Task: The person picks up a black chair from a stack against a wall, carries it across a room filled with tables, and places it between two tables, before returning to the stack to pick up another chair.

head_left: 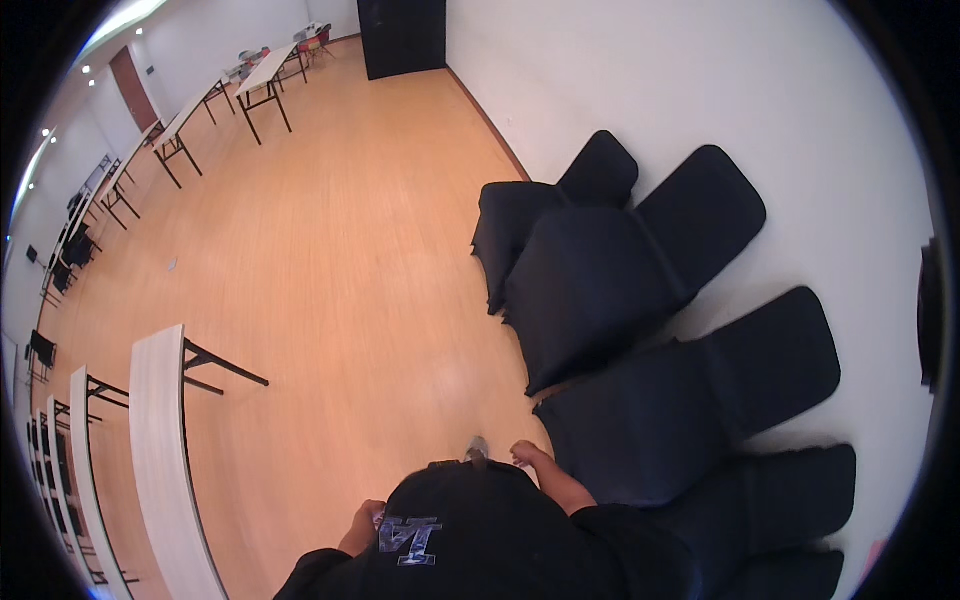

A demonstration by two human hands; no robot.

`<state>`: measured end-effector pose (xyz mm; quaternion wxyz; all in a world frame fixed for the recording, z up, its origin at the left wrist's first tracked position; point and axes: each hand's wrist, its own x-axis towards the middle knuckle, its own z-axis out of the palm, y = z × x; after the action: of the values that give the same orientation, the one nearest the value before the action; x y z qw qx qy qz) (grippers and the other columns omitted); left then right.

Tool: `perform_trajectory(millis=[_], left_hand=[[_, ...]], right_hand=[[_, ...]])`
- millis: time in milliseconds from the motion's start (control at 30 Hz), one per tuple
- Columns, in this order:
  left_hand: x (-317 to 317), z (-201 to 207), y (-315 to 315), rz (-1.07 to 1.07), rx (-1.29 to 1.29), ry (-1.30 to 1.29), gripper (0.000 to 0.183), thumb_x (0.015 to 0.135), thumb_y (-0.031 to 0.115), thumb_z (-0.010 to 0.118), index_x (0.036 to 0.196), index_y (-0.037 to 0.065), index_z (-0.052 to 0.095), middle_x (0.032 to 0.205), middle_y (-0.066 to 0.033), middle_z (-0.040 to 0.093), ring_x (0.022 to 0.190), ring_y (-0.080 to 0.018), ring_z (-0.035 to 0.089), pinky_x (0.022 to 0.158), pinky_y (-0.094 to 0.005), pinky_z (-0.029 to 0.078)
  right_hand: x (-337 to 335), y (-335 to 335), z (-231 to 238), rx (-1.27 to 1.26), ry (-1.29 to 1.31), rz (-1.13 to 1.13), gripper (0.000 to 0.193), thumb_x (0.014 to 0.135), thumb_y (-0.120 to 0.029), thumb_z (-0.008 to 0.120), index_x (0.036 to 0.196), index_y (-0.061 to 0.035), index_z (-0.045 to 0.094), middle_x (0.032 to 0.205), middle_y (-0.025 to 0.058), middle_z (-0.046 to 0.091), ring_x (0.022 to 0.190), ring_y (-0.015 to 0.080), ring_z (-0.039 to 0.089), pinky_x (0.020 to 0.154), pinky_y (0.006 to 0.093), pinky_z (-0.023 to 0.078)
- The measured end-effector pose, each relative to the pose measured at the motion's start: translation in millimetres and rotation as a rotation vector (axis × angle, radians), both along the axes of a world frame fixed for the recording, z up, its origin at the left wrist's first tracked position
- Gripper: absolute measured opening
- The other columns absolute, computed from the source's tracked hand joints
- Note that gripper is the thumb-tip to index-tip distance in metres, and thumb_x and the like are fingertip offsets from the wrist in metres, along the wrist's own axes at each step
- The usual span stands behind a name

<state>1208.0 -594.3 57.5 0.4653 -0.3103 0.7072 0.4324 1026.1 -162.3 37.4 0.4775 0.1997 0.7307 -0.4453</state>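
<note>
My right hand [523,454] hangs in front of my body, its fingers loosely curled, and nothing shows in it. It is nearest to a chair in a black fabric cover [630,425] on my right. At my left side, my left hand [366,522] is partly hidden by my black shirt. A small, pale, purplish thing shows at its fingers, too small to name. One shoe [477,447] is visible on the wooden floor [340,270] ahead of me.
Several black-covered chairs [600,270] line the white wall [700,70] on my right. Long pale tables [160,430] with black legs stand on the left, and more tables [268,70] farther off. A tall black panel [402,38] stands at the far wall.
</note>
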Motion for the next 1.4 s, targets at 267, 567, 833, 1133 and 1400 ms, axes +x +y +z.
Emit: perform_trajectory(millis=[267,567,833,1133,1400], left_hand=[[-209.3,-4.9,32.1,0.248,0.002,0.104,0.02,0.076,0.014,0.05,0.082,-0.003,0.056,0.069,-0.0143,0.06,0.057,-0.0229,0.058,0.049,-0.0348,0.047],[-476.0,-40.8,18.9,-0.645,-0.001,0.194,0.031,0.074,0.027,0.054,0.091,0.002,0.059,0.085,-0.0133,0.062,0.07,-0.0243,0.061,0.058,-0.0358,0.049],[-767.7,-9.1,32.1,-0.019,-0.077,0.383,0.024,0.076,0.02,0.046,0.081,-0.003,0.053,0.07,-0.0155,0.056,0.053,-0.0245,0.056,0.044,-0.0372,0.045],[-925.6,53.2,110.2,-0.105,0.12,0.075,0.025,0.081,0.023,0.046,0.093,0.002,0.049,0.076,-0.0141,0.056,0.059,-0.0243,0.056,0.053,-0.0353,0.047],[-1100.2,58.1,153.5,-0.462,0.071,0.156,0.022,0.079,0.021,0.047,0.09,0.002,0.05,0.068,-0.0116,0.056,0.053,-0.0203,0.054,0.045,-0.0319,0.043]], right_hand=[[-186.2,53.2,19.6,0.05,-0.141,-0.194,0.048,0.077,-0.024,0.052,0.116,-0.0018,0.034,0.108,0.0163,0.044,0.085,0.0304,0.054,0.069,0.0391,0.048],[-282.9,7.7,11.1,-0.038,-0.066,-0.129,0.058,0.078,-0.035,0.05,0.121,0.0003,0.033,0.114,0.0178,0.042,0.1,0.0321,0.046,0.082,0.0442,0.038],[-430.3,22.1,-6.9,0.156,0.176,-0.062,0.07,0.077,-0.044,0.049,0.126,0.0011,0.029,0.131,0.0223,0.028,0.122,0.0327,0.028,0.1,0.0363,0.024],[-645.2,-13.8,60.3,0.237,0.281,0.03,0.067,0.073,-0.032,0.053,0.126,0.0021,0.029,0.126,0.0216,0.037,0.116,0.0309,0.038,0.097,0.0347,0.03],[-776.9,11.5,75.0,0.324,0.096,-0.077,0.055,0.075,-0.025,0.043,0.124,-0.0012,0.034,0.127,0.0212,0.035,0.119,0.0318,0.034,0.098,0.0382,0.029]])
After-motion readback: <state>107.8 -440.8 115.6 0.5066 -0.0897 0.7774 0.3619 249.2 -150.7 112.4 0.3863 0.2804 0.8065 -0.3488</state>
